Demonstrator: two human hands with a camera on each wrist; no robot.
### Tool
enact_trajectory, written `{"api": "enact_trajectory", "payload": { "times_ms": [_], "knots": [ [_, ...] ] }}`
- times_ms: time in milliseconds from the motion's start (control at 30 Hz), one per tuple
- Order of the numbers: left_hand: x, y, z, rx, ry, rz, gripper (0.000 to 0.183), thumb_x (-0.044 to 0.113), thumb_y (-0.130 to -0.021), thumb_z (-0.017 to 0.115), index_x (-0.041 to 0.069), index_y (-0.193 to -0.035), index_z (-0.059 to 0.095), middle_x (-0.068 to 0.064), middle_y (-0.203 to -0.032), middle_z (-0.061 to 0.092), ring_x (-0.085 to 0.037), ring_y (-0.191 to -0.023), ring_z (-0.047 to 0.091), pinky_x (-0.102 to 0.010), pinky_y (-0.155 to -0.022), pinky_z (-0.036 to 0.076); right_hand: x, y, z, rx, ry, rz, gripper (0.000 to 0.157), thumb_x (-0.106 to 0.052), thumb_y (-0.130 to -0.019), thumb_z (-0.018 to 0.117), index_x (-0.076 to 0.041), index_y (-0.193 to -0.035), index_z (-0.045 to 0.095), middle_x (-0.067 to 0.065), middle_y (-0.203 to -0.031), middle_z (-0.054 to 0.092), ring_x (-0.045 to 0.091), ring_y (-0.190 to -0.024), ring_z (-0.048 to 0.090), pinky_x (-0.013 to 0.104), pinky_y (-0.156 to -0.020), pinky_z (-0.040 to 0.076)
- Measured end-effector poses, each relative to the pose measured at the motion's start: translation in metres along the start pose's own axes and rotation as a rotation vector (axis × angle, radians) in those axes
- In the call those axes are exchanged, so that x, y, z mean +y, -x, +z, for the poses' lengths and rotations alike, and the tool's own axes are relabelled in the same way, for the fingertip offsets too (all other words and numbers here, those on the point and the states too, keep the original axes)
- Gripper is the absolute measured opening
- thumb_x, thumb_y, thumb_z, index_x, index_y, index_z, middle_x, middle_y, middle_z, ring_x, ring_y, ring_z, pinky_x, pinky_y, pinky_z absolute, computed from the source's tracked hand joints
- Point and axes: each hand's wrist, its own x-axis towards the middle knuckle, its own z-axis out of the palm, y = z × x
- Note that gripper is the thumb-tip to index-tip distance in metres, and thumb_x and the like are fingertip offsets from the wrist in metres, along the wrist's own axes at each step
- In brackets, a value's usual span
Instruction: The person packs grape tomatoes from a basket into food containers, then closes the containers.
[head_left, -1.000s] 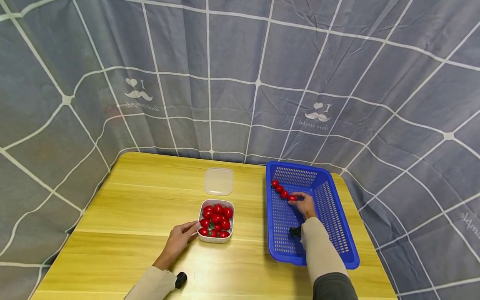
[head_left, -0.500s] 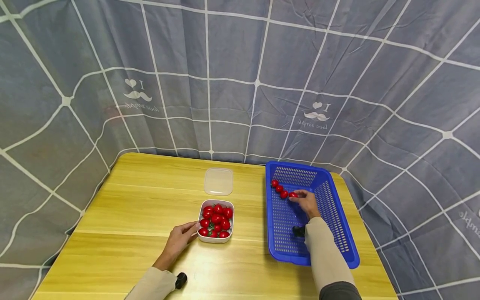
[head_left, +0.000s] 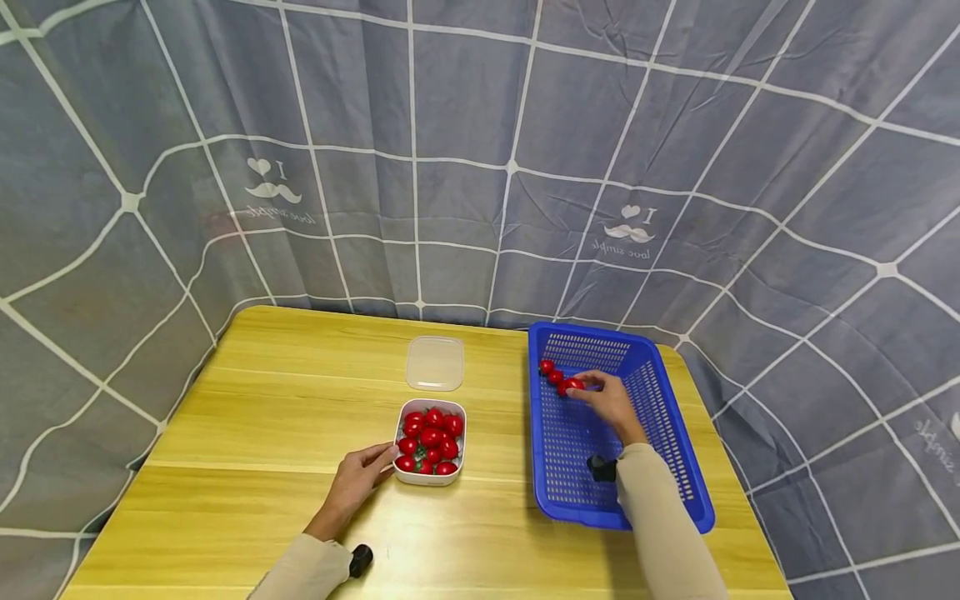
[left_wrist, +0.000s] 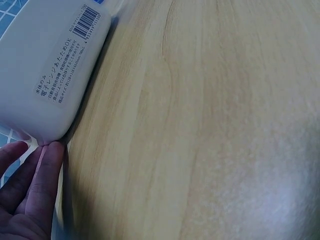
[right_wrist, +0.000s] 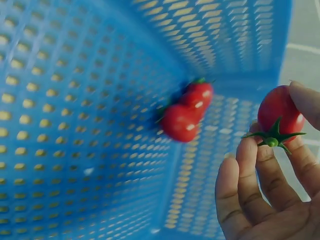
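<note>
My right hand [head_left: 611, 404] holds a red cherry tomato [right_wrist: 280, 112] between thumb and fingers, over the blue basket [head_left: 542, 450]. Its green calyx [right_wrist: 272, 141] points to the fingers in the right wrist view. More cherry tomatoes [right_wrist: 181, 122] lie in the basket at its far left; the held one partly overlaps the nearest in the head view. My left hand [head_left: 352, 483] touches the near left corner of a white box [head_left: 426, 480], its fingers [left_wrist: 46, 175] fairly straight. Several cherry tomatoes [head_left: 432, 437] fill that box.
A clear flat lid [head_left: 436, 363] lies on the wooden table [head_left: 300, 392] beyond the box. Grey curtains [head_left: 465, 200] with white lines hang behind and at both sides. The basket's raised walls [right_wrist: 225, 20] surround the loose tomatoes.
My right hand first lifts the tomato from the end of the row, then shifts slightly left with it over the other tomatoes. My left hand and the box stay put.
</note>
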Motion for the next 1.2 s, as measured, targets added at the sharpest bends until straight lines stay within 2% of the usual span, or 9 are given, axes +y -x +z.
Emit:
{"api": "enact_trajectory", "payload": {
  "times_ms": [300,600,833,1033,1200],
  "knots": [
    [-0.001,-0.001,-0.001,-0.007,0.020,0.007,0.040,0.012,-0.098,0.058,-0.015,-0.126,0.055,-0.030,-0.131,0.053,-0.033,-0.118,0.055,-0.028,-0.090,0.054,-0.030,0.017,0.007,-0.047,-0.039,-0.077,0.034,-0.011,-0.082,0.077,0.004,-0.110,0.066,0.017,-0.103,0.066,0.014,-0.077,0.058,0.023,-0.067,0.050],
    [-0.001,-0.001,0.000,-0.010,0.013,0.023,0.040,0.013,-0.098,0.058,-0.016,-0.125,0.055,-0.031,-0.130,0.053,-0.035,-0.119,0.055,-0.028,-0.090,0.054,-0.054,0.034,0.021,-0.109,-0.052,-0.134,0.031,-0.010,-0.081,0.078,0.002,-0.107,0.067,0.011,-0.091,0.065,0.019,-0.074,0.053,0.024,-0.060,0.047],
    [-0.002,-0.003,0.000,-0.010,-0.002,0.018,0.043,0.016,-0.098,0.059,-0.015,-0.126,0.054,-0.030,-0.131,0.052,-0.035,-0.119,0.055,-0.028,-0.090,0.054,-0.069,0.044,0.035,-0.174,-0.056,-0.146,0.030,-0.011,-0.081,0.078,-0.001,-0.108,0.068,0.011,-0.094,0.066,0.019,-0.077,0.058,0.038,-0.067,0.055],
    [-0.003,-0.003,-0.001,-0.015,-0.003,0.011,0.043,0.016,-0.098,0.058,-0.016,-0.127,0.053,-0.031,-0.133,0.051,-0.036,-0.121,0.053,-0.028,-0.090,0.054,-0.077,0.049,0.048,-0.204,-0.031,-0.174,0.029,-0.010,-0.080,0.078,-0.002,-0.106,0.068,0.011,-0.090,0.067,0.018,-0.075,0.059,0.027,-0.061,0.053],
    [-0.004,-0.002,-0.001,-0.012,0.001,0.011,0.042,0.015,-0.098,0.058,-0.015,-0.127,0.054,-0.030,-0.132,0.052,-0.034,-0.119,0.055,-0.028,-0.090,0.054,-0.083,0.053,0.061,-0.246,-0.042,-0.203,0.028,-0.009,-0.080,0.078,-0.001,-0.105,0.068,0.010,-0.092,0.067,0.018,-0.076,0.059,0.025,-0.062,0.054]
  ]
}}
